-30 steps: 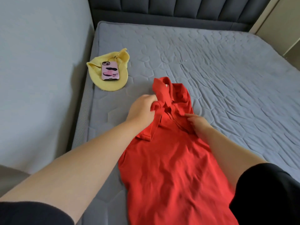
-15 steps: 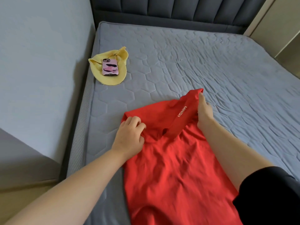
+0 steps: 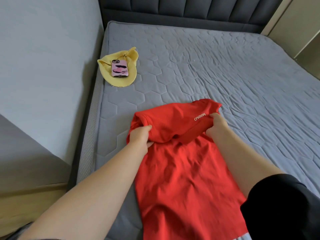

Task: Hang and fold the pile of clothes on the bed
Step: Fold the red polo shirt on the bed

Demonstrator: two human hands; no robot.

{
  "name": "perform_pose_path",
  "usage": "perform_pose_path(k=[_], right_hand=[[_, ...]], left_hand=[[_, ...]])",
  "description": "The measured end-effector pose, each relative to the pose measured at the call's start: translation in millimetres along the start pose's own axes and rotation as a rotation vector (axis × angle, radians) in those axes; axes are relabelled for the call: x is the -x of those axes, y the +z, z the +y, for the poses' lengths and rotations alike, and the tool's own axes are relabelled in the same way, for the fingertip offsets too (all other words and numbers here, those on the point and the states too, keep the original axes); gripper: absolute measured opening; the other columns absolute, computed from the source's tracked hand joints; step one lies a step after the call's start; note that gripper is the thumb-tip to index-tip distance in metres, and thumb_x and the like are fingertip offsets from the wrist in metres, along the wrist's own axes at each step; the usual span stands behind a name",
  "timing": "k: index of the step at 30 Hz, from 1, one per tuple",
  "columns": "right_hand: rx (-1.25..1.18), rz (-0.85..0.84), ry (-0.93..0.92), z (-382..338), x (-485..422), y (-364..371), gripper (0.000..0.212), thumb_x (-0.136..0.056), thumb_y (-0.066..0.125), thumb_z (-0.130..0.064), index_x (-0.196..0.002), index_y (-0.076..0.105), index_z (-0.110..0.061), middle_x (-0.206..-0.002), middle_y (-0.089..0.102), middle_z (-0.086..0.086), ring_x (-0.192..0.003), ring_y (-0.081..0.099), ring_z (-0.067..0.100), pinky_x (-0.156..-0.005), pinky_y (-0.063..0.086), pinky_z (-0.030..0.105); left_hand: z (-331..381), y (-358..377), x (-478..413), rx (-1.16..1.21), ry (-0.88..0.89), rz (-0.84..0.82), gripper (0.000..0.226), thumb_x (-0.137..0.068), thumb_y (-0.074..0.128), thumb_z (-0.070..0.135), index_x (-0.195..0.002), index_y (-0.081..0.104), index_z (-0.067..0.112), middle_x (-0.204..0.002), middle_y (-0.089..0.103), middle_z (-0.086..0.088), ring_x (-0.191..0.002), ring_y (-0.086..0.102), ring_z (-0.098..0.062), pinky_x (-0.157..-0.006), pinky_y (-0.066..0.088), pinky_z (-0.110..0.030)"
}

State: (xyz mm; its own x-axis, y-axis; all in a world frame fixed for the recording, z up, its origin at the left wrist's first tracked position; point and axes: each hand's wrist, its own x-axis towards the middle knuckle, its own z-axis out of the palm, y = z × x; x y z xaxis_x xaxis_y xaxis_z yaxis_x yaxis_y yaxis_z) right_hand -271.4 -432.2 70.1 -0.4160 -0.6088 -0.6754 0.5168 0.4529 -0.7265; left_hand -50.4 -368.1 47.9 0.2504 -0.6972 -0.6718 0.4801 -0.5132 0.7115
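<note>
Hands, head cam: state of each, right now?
Left hand: closed, gripping the folded-over top of the red shirt.
Right hand: closed, gripping the same fold on the other side.

Bottom hem of the red shirt (image 3: 181, 179) runs off the lower edge; whatever is under its folded-over top is out of sight. Fingers of the left hand (image 3: 140, 137) go under that fold, mostly hidden; same for the right hand (image 3: 216, 125), fingertips behind cloth. The phone (image 3: 119, 68) covers the middle of the yellow cloth (image 3: 121, 80). The headboard (image 3: 181, 11) is cut at the top, the bed (image 3: 225, 66) at the right. The pale strip (image 3: 242, 238) by the hem: can't tell what it is.
</note>
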Motion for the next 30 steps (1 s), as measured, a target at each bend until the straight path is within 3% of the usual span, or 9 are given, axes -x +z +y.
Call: perform_pose_path(k=[5,10,13,15,17,21,24,26,30], right_hand=[[-0.021,-0.015,0.116,14,15,-8,0.006,-0.089,0.056,-0.013,-0.083,0.054,-0.013,-0.076,0.055,0.003,-0.061,0.055,0.019,-0.052,0.046,0.036],[0.159,0.088,-0.043,37,8,-32,0.029,-0.084,0.068,-0.019,-0.109,0.054,-0.020,-0.104,0.053,0.005,-0.086,0.051,0.021,-0.079,0.047,0.041],[0.207,0.056,-0.145,39,6,-35,0.028,-0.086,0.067,-0.014,-0.113,0.063,-0.010,-0.117,0.063,0.011,-0.101,0.061,0.027,-0.094,0.049,0.044],[0.140,0.008,-0.092,37,4,-36,0.030,-0.087,0.064,-0.007,-0.117,0.061,-0.006,-0.115,0.064,0.013,-0.105,0.063,0.029,-0.095,0.049,0.048],[0.072,0.029,-0.086,35,5,-36,0.025,-0.087,0.063,-0.007,-0.111,0.061,-0.010,-0.099,0.065,0.008,-0.087,0.064,0.023,-0.083,0.054,0.041],[0.177,0.202,-0.245,38,4,-41,0.012,-0.083,0.063,-0.015,-0.073,0.056,-0.012,-0.067,0.054,0.001,-0.052,0.051,0.015,-0.051,0.050,0.033],[0.315,0.157,-0.233,53,-4,-48,0.015,-0.084,0.063,-0.022,-0.076,0.058,-0.011,-0.079,0.057,0.006,-0.073,0.058,0.024,-0.068,0.055,0.044],[0.371,0.141,-0.255,59,-10,-52,0.025,-0.084,0.062,-0.029,-0.067,0.056,-0.011,-0.071,0.053,0.004,-0.074,0.053,0.023,-0.068,0.048,0.038],[0.505,0.178,-0.417,64,-9,-54,0.022,-0.085,0.055,-0.019,-0.083,0.063,0.001,-0.076,0.057,0.008,-0.078,0.053,0.025,-0.066,0.036,0.032]], left_hand=[[29,-21,-4,0.295,0.073,0.067,0.012,-0.091,0.059,0.015,-0.103,0.059,0.018,-0.086,0.062,-0.003,-0.074,0.061,-0.015,-0.045,0.050,-0.026],[8,-31,-6,0.241,-0.012,0.141,0.020,-0.091,0.062,0.019,-0.110,0.059,0.018,-0.104,0.062,-0.006,-0.090,0.060,-0.022,-0.063,0.050,-0.035],[0,-28,0,0.212,-0.058,-0.040,0.022,-0.088,0.067,0.024,-0.108,0.058,0.022,-0.105,0.063,-0.004,-0.090,0.062,-0.022,-0.070,0.050,-0.037],[-7,-21,5,0.150,-0.136,-0.127,0.035,-0.088,0.066,0.019,-0.121,0.054,0.019,-0.113,0.062,-0.007,-0.088,0.061,-0.024,-0.075,0.050,-0.039],[-9,-17,6,0.154,-0.136,-0.089,0.031,-0.093,0.059,0.014,-0.123,0.052,0.012,-0.106,0.062,-0.012,-0.078,0.061,-0.026,-0.059,0.055,-0.036],[4,-24,2,0.190,0.009,0.098,0.007,-0.096,0.054,0.017,-0.098,0.053,0.010,-0.075,0.056,-0.008,-0.050,0.060,-0.020,-0.034,0.046,-0.019],[-1,-34,5,-0.042,0.069,0.137,0.017,-0.091,0.056,0.023,-0.079,0.052,0.013,-0.064,0.057,-0.009,-0.032,0.055,-0.012,-0.032,0.042,-0.017],[-7,-38,9,-0.165,0.164,0.211,0.029,-0.088,0.058,0.029,-0.066,0.050,0.012,-0.055,0.050,-0.008,-0.033,0.050,-0.017,-0.036,0.040,-0.020],[-18,-39,25,-0.489,0.780,0.474,0.041,-0.085,0.052,0.028,-0.052,0.032,0.014,-0.052,0.034,0.000,-0.055,0.035,-0.024,-0.057,0.027,-0.034]])
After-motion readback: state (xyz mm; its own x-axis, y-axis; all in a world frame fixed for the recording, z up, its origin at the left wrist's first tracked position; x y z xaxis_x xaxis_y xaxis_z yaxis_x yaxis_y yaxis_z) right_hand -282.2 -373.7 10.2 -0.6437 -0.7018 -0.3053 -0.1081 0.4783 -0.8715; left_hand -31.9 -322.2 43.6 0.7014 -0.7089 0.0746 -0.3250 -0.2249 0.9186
